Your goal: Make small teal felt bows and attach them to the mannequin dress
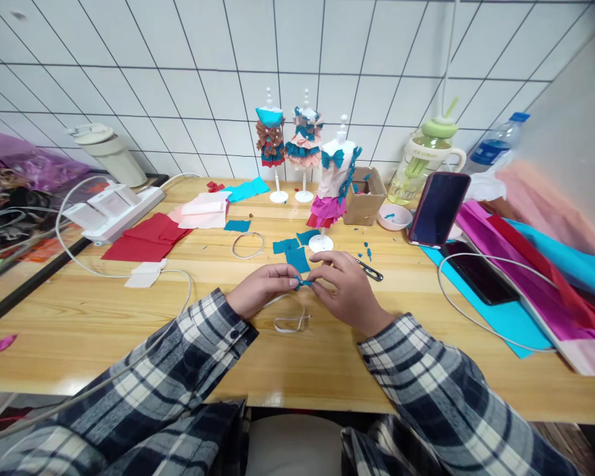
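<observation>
Between the fingertips of my left hand [260, 289] and my right hand [350, 291] is a small teal paper piece [304, 283], pinched at its middle like a bow. Both hands are closed on it, partly covering it. Flat teal paper pieces [296, 259] lie just beyond my fingers. A white elastic-looking strip [288, 328] curls on the table below. Beside my right hand lies a dark-handled cutter or snips [370, 270], partly hidden. Past the hands stands a small white dress form [338, 165] with teal bows and a pink and red ruffled skirt.
Two more dressed forms [269, 135] stand by the tiled wall, near a cardboard box [364, 196] and a pink bowl [395, 217]. Red paper [151, 237] and a power strip [123, 215] lie left. At right are an upright phone [437, 208], cables and coloured sheets [506, 330].
</observation>
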`<state>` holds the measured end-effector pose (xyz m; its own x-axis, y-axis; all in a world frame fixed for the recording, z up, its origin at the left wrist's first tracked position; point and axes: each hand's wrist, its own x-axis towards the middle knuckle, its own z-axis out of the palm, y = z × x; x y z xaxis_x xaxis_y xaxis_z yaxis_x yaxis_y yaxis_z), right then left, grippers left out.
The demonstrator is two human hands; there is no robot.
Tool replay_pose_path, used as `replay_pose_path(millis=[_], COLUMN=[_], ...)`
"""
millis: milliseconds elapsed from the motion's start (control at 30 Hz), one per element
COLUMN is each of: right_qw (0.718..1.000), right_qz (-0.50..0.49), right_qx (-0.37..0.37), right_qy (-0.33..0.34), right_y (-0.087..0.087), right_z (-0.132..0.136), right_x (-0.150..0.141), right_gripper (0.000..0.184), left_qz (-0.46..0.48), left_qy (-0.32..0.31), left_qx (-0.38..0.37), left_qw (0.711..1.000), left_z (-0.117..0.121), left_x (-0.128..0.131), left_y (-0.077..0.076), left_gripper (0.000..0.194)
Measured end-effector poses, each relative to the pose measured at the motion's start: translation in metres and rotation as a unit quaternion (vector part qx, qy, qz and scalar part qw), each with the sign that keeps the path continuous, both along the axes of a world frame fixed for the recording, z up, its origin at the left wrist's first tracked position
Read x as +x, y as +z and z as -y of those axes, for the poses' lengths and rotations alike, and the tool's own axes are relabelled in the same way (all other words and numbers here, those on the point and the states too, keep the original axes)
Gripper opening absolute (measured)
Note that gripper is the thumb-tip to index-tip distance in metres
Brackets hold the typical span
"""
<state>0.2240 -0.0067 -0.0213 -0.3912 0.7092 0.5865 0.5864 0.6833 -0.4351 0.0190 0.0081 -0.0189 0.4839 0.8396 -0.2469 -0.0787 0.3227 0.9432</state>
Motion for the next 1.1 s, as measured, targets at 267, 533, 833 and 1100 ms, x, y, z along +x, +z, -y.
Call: replay_pose_path(millis=[267, 533, 833, 1100], right_qw=[0.981, 0.95, 0.945, 0.933], right_qz=[-0.115, -0.136, -0.172, -0.226], right_qx=[-0.155, -0.277, -0.271, -0.272], right_qy=[-0.028, -0.04, -0.066, -0.061], right_y=[-0.005, -0.01, -0.011, -0.013], right_z=[-0.006, -0.006, -0.005, -0.001], right_x=[-0.004, -0.009, -0.011, -0.018], right_gripper=[0.004, 0.014, 0.012, 0.013], left_qz=[-0.178, -0.283, -0.266, -0.253], left_qy=[0.004, 0.052, 0.038, 0.085], left_qx=[0.267, 0.321, 0.246, 0.267], left_qw=[0.947, 0.902, 0.931, 0.926], left_z=[-0.005, -0.003, -0.001, 0.002], left_x=[-0.004, 0.001, 0.004, 0.009], left_y=[0.002, 0.003, 0.002, 0.002], left_gripper=[0.042, 0.021, 0.027, 0.025])
